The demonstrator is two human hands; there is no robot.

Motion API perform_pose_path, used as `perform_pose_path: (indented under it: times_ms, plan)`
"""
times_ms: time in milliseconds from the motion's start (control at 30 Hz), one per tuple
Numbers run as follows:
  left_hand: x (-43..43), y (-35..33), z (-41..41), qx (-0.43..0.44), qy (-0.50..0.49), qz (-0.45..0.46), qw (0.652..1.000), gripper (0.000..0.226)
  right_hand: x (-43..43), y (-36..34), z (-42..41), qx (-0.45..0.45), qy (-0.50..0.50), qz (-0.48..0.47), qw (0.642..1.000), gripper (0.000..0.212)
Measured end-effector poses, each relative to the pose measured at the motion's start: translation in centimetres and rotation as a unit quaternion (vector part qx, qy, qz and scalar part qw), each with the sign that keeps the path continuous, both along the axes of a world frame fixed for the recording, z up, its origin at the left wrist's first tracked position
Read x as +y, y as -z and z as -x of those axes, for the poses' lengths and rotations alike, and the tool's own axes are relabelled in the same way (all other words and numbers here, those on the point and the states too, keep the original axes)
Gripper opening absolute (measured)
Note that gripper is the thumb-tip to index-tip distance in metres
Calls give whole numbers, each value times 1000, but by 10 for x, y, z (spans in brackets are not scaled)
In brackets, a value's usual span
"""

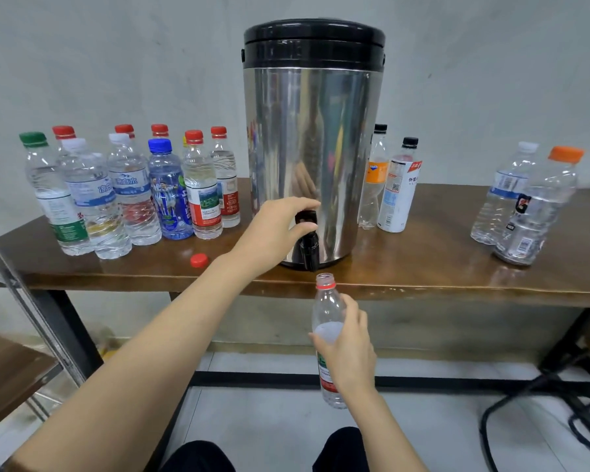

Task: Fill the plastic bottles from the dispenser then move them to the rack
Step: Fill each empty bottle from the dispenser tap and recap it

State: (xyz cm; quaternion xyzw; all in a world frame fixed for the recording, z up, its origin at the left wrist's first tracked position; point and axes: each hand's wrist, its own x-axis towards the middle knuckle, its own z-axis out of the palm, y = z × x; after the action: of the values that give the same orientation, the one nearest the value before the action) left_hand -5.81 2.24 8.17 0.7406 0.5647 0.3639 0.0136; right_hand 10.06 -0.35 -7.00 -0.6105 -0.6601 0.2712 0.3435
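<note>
Clear plastic bottle [327, 310], uncapped, stands upright just below the dispenser [310, 148] spout, the right grip [349, 352] curled around its middle; the left grip [283, 226] pinches the dispenser's black tap [306, 218].

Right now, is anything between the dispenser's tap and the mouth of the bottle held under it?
Nothing visible. The bottle in the right hand is uncapped, its mouth just below the tap; a red cap lies on the table.
</note>
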Motion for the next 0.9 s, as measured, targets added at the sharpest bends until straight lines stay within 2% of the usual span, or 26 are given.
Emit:
perform_pose_path:
  times_ms: [467, 667, 900]
  plan:
    - [7, 6, 3, 25, -4, 0, 1000, 26, 4, -7, 21, 25, -26, -23, 999, 87]
    - [6, 7, 1, 29, -11, -20, 999, 18, 6, -4, 23, 36, -29, -31, 998, 89]
    - [2, 8, -1, 55, -56, -56, 995, 18, 7, -2, 23, 20, -28, -43, 998, 89]
